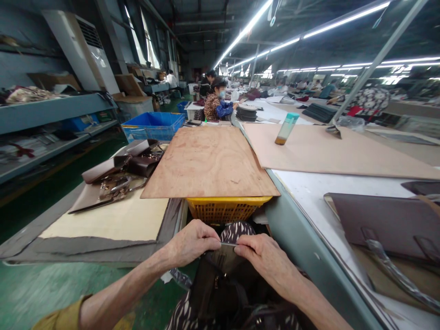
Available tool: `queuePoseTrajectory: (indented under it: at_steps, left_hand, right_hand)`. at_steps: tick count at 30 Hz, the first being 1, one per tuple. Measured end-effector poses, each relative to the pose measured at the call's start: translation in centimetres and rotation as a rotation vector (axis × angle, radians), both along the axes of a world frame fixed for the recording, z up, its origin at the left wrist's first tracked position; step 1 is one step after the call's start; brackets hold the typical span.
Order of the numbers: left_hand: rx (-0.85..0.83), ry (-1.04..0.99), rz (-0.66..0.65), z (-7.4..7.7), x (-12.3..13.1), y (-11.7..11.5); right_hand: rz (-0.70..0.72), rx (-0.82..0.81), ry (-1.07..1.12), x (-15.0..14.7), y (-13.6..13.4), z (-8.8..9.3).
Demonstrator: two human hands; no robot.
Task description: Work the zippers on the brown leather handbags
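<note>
A dark brown handbag point(220, 284) lies on my lap, over black-and-white patterned clothing. At its upper end my left hand point(194, 243) is closed, thumb and fingers pinching the bag's edge. My right hand point(263, 252) pinches the same edge a short way to the right. Between the fingertips runs a thin pale line point(228, 244); whether it is the bag's edge or a separate strip I cannot make out. A plastic-wrapped handle point(181, 278) sticks out to the left of the bag. Its lower part is dark and hard to see.
Ahead, a wooden board point(213, 160) rests above a yellow basket point(227, 208). Several bags point(120, 172) are piled on the left table. On the right bench are a flat brown bag point(381, 224) and a bottle point(286, 129). A blue crate point(153, 126) and co-workers are beyond.
</note>
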State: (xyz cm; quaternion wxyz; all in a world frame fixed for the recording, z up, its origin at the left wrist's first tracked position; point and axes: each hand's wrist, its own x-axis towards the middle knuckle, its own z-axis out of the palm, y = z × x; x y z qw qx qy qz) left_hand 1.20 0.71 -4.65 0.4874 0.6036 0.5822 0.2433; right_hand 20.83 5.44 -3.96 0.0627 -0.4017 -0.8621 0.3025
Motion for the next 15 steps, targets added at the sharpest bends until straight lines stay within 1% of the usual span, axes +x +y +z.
queuePoseTrajectory:
  at_steps: [4, 6, 10, 13, 15]
  left_hand:
    - [0.045, 0.038, 0.009, 0.3, 0.3, -0.4]
    - [0.056, 0.032, -0.009, 0.4, 0.5, -0.5]
    - [0.025, 0.008, -0.058, 0.2, 1.0, -0.5]
    - [0.106, 0.071, -0.059, 0.1, 1.4, -0.4]
    - [0.142, 0.112, -0.070, -0.1, 1.4, -0.3]
  right_hand:
    - [0.058, 0.037, 0.000, -0.5, 0.1, -0.2]
    - [0.078, 0.052, 0.006, -0.7, 0.0, -0.4]
    - [0.060, 0.055, 0.004, -1.0, -0.3, -0.6]
    - [0.046, 0.059, 0.007, -0.4, 0.0, -0.4]
    - [0.065, 0.034, -0.005, 0.9, 0.6, -0.1]
